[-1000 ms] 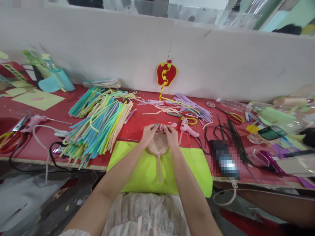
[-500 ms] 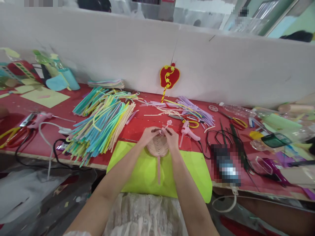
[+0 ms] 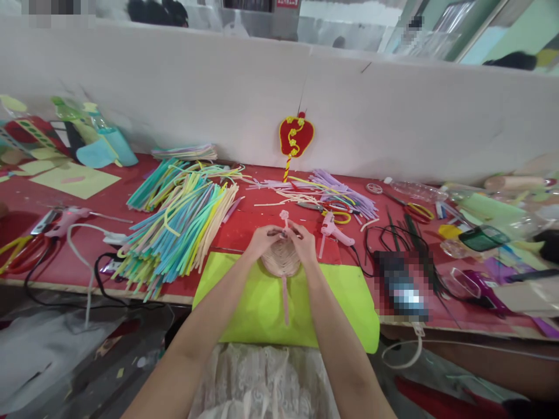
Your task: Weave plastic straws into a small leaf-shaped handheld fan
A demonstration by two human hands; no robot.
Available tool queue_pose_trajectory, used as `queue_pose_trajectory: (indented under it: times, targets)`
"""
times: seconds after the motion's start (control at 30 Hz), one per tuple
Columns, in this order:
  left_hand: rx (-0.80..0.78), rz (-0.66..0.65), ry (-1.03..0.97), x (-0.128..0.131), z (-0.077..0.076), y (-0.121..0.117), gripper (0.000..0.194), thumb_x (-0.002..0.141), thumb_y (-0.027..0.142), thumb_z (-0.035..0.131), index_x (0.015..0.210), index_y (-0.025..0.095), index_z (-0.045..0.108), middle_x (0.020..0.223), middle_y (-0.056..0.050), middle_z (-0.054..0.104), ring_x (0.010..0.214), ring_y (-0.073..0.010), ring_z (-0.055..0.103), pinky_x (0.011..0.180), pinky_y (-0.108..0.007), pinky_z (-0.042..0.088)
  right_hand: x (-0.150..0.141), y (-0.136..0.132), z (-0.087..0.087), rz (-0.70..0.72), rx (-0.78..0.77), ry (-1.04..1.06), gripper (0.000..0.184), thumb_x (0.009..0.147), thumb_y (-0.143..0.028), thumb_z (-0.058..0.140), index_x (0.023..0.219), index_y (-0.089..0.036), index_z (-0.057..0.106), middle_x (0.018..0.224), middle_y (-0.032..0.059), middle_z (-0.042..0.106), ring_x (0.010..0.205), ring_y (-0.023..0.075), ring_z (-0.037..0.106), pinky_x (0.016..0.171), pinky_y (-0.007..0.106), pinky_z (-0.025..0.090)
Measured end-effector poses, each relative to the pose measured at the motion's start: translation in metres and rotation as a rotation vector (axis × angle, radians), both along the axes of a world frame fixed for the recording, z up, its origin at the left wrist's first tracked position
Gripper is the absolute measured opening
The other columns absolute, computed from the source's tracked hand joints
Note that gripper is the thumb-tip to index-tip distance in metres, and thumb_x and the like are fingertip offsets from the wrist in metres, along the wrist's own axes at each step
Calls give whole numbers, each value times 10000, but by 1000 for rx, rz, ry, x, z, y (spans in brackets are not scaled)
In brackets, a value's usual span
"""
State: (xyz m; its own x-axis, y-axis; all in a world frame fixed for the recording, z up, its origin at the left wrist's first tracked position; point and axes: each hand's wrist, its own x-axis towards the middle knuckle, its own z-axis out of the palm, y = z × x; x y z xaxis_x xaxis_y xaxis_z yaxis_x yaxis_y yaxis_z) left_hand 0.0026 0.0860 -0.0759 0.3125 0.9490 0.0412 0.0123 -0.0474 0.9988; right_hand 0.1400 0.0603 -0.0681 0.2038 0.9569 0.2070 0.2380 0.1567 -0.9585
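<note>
My left hand [image 3: 264,240] and my right hand [image 3: 303,237] are close together, fingertips pinched around a pink pipe cleaner [image 3: 284,215] whose curled, flower-like end points up and away from me. Just below the fingertips is a round beige fan-shaped piece [image 3: 282,262] with curved rows of fuzzy stems. Its thin pink handle [image 3: 286,302] points toward me over a bright yellow-green sheet [image 3: 244,323]. Fingers hide the top of the fan and part of the pink stem.
Bundled pastel pipe cleaners [image 3: 174,227] lie to the left and purple ones [image 3: 345,192] behind. A pink glue gun [image 3: 335,230] and scissors [image 3: 336,214] sit right of my hands. A red fan ornament [image 3: 297,137] stands against the white partition [image 3: 196,93]. A phone [image 3: 402,285] lies at right.
The pink pipe cleaner's curled end has swung from pointing right to standing straight up between my hands. Both hands stay over the fan. The view has shifted slightly.
</note>
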Motion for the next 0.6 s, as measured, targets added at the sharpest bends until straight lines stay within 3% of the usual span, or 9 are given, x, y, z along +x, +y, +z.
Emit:
queue_pose_trajectory:
  times: [0.13, 0.33, 0.6]
  targets:
    - [-99, 64, -87, 0, 5, -1, 232, 643, 231, 645, 848, 123, 646, 828, -78, 692, 735, -160, 643, 738, -302, 507, -3, -5, 7, -72, 68, -22, 314, 704, -434, 583, 906, -201, 641, 819, 36, 618, 752, 149, 560, 646, 255, 435]
    - [-23, 119, -5, -1, 7, -2, 207, 617, 101, 599, 815, 133, 648, 846, -65, 690, 780, -154, 634, 764, -289, 489, -7, -9, 6, 155, 170, -151, 222, 700, -399, 617, 851, -244, 671, 876, 39, 541, 754, 143, 543, 649, 265, 458]
    - [3, 60, 110, -2, -3, 5, 212, 636, 144, 592, 836, 150, 662, 817, -51, 686, 744, -151, 624, 707, -266, 490, -5, -5, 2, 193, 201, -191, 142, 739, -355, 606, 830, -284, 689, 855, 36, 507, 828, 166, 533, 750, 306, 454]
